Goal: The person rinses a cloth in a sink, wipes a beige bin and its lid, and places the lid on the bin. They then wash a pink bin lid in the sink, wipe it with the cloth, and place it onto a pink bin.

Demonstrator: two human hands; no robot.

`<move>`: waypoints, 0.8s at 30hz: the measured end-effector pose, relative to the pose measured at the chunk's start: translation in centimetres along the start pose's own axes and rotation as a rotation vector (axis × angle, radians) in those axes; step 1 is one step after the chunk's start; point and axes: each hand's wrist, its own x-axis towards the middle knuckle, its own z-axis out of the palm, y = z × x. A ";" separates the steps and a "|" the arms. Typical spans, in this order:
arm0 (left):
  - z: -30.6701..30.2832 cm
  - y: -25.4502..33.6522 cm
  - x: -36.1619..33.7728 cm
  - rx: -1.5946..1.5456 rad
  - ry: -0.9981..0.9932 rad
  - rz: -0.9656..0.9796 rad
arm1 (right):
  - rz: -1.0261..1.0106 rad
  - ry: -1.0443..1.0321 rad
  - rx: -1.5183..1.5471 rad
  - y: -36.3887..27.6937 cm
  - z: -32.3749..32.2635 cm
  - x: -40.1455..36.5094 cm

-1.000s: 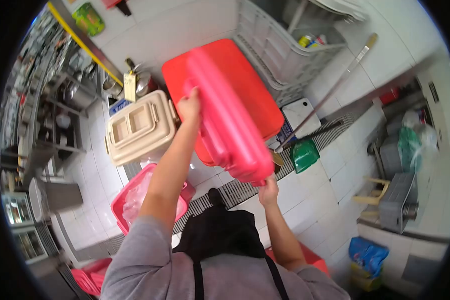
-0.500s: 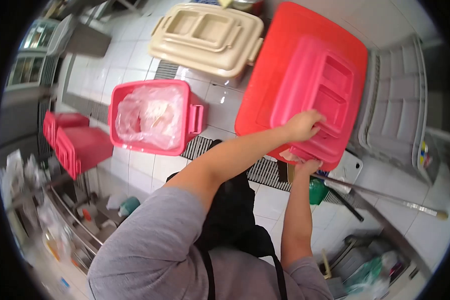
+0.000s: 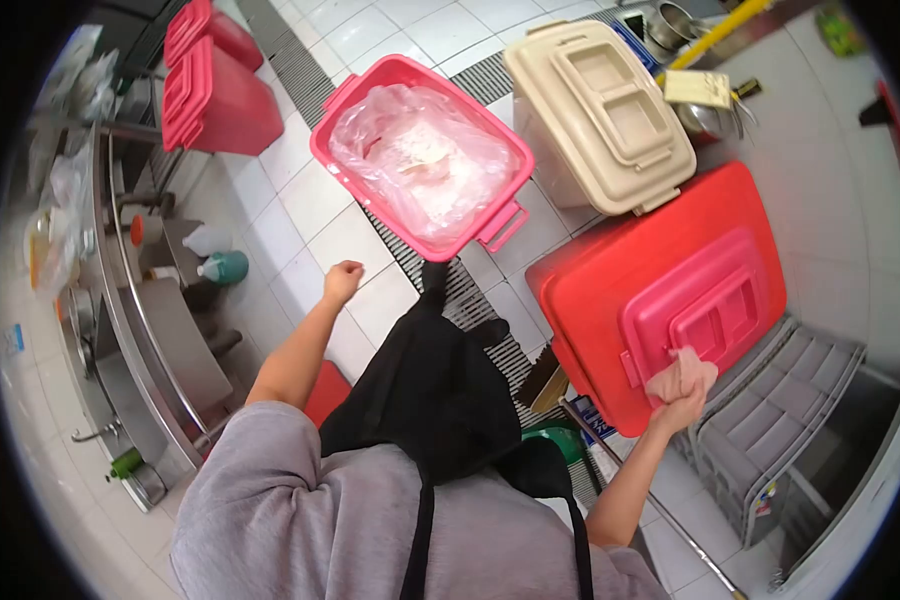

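Note:
A pale pink cloth [image 3: 684, 374] is bunched in my right hand [image 3: 678, 412], against the near edge of a pink lid [image 3: 660, 300]. That lid lies on a larger red lid [image 3: 590, 290]. My left hand [image 3: 344, 282] hangs over the tiled floor with its fingers curled together and nothing visible in them. Beyond it stands an uncovered pink bin [image 3: 518, 185], lined with a clear plastic bag that holds white powdery stuff [image 3: 432, 160].
A beige-lidded bin [image 3: 620, 120] stands behind the red lid. Pink bins [image 3: 225, 100] are at the far left, near a metal rack [image 3: 160, 330]. A grey crate [image 3: 770, 420] is at right. A long pole [image 3: 670, 520] lies by a green object [image 3: 560, 440]. A drain grate [image 3: 470, 300] crosses the floor.
My left hand has left the pink lid and swung out to the left. My right hand has come up onto the lid's edge with the cloth. The whole view has turned.

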 end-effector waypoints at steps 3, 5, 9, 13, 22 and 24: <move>-1.3 -2.7 0.3 -0.074 0.000 -0.180 | 0.002 -0.307 -0.050 1.1 2.8 -1.0; -1.1 0.0 -0.9 0.005 0.016 0.109 | -0.327 -0.622 -0.320 2.4 4.4 -4.1; 0.3 5.8 -0.2 -0.360 -0.147 0.279 | -0.532 -0.817 -0.459 -0.2 11.5 -14.0; 1.3 3.8 2.7 -0.659 -0.090 0.056 | -0.924 -1.331 -0.316 4.1 18.7 -21.4; -2.6 -14.3 0.7 -0.454 -0.003 -0.298 | -1.151 -1.596 -0.627 7.7 38.9 -36.0; -2.6 -16.4 0.1 -0.446 -0.016 -0.398 | -1.224 -1.418 -0.683 5.7 40.4 -38.6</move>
